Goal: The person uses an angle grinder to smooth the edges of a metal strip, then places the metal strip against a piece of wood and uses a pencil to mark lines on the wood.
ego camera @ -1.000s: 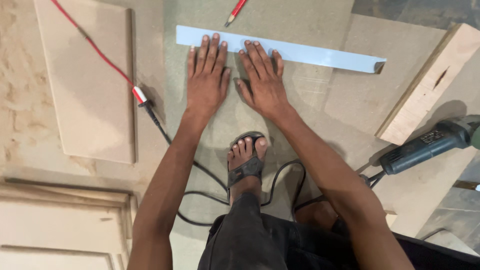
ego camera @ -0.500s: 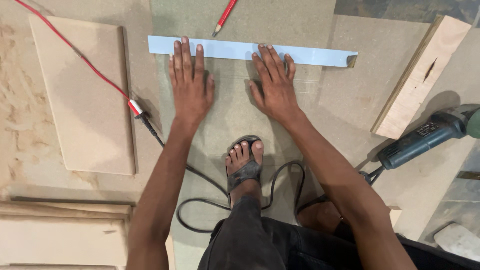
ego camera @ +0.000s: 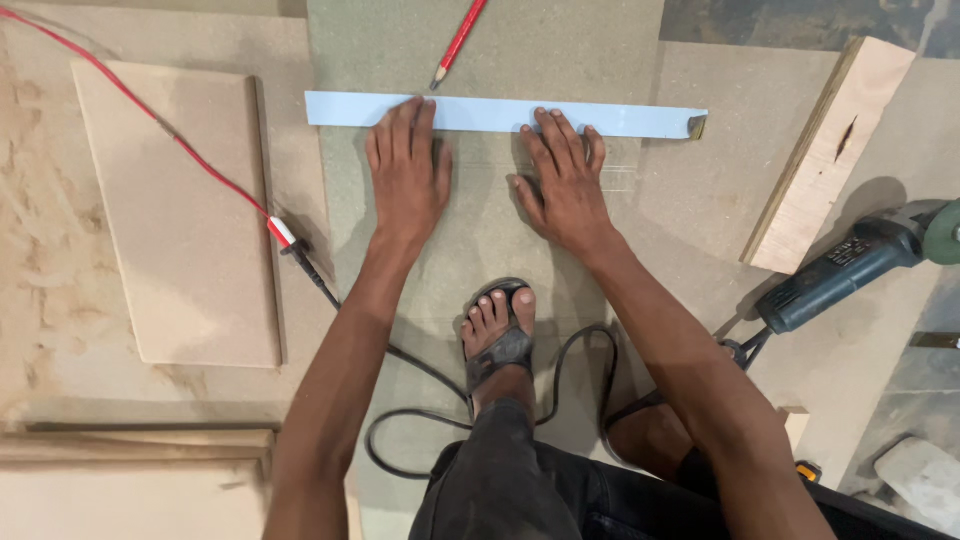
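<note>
Two flat hands on a pale blue strip lying across a board.

The board (ego camera: 480, 250) carries the strip (ego camera: 500, 115); the left hand (ego camera: 407, 175) and right hand (ego camera: 565, 185) lie side by side, fingers spread, fingertips pressing its near edge, gripping nothing. A red pencil (ego camera: 458, 42) lies just beyond.

Left hand (ego camera: 407, 175): your palm is down, flat, fingers together and pointing forward.
Right hand (ego camera: 565, 185): also flat, your fingers slightly spread.
Arms: both stretched forward, nearly straight, hands apart.

Woodworking shop: cut fibreboard panels (ego camera: 180, 220), sawdust, angle grinder (ego camera: 850, 270).
</note>
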